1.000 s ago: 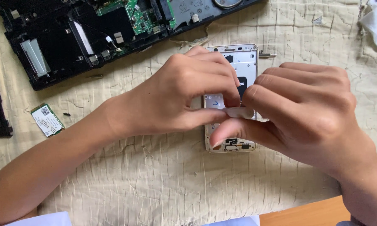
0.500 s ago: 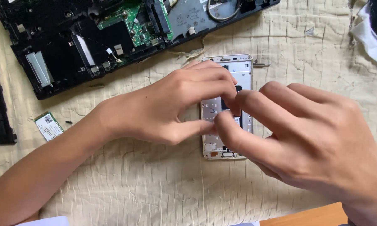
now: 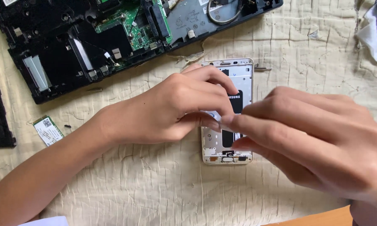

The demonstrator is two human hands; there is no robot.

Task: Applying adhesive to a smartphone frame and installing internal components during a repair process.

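Our left hand [image 3: 171, 109] and right hand [image 3: 318, 142] pinch fingertips together over opened phone [image 3: 227, 155] on cloth [image 3: 155, 188]; what fingers grasp, cannot tell. Laptop [image 3: 71, 46] above.

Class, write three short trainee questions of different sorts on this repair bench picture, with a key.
1. True or false: both hands meet over the opened white-framed phone.
2. What lies left of the left hand on the cream quilted cloth: A a small green circuit card, B a red mug?
3. What black item lies above the phone?

Key: 1 true; the right hand meets the left there. 2 A, the small green circuit card. 3 The opened black laptop base.
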